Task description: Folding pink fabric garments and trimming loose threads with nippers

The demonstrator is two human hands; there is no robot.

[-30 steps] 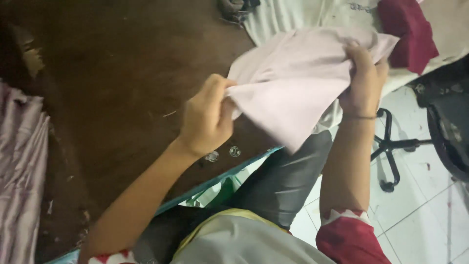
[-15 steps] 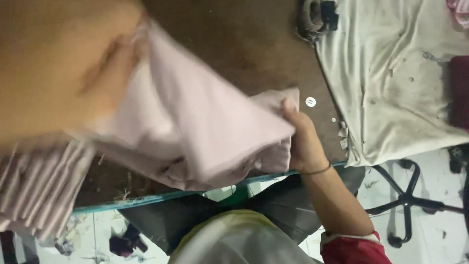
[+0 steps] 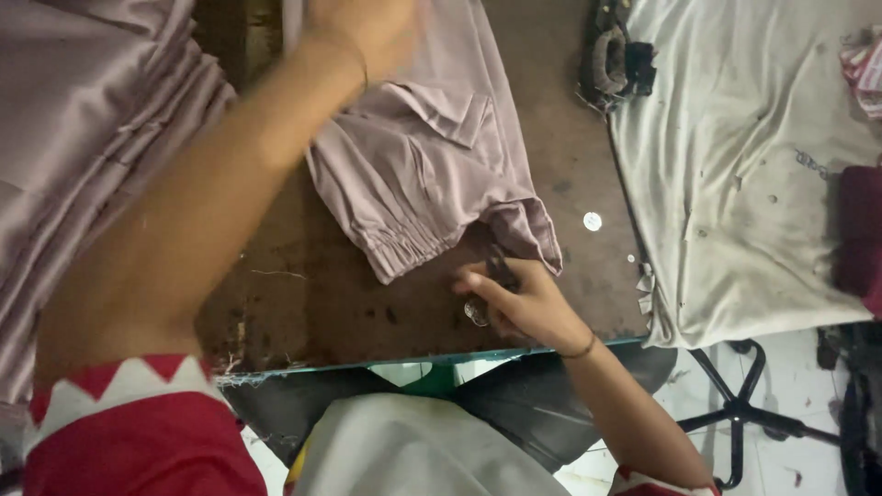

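Fingers of the right hand curl down onto the brown table, near its front edge. Its grip is partly closed around something small and dark, with a shiny bit showing under the fingertips; what it is cannot be made out. A thin band circles that wrist. Just above the knuckles lies the hem corner of a pale pink garment, close to the hand but whether touching it cannot be told.

The garment is spread flat on the table, with gathered elastic along its lower edge and a folded flap near the middle. At its top end the left hand reaches in across the view, blurred and partly cut off by the upper edge; it rests on the cloth, but how tightly its grip is closed cannot be told.

Left of the garment, a stack of similar pale pink fabric lies in folds. A small round silver button sits on the table to the right, and beyond it a dirty white cloth covers the surface. A dark tangled object lies at the cloth's upper left corner.
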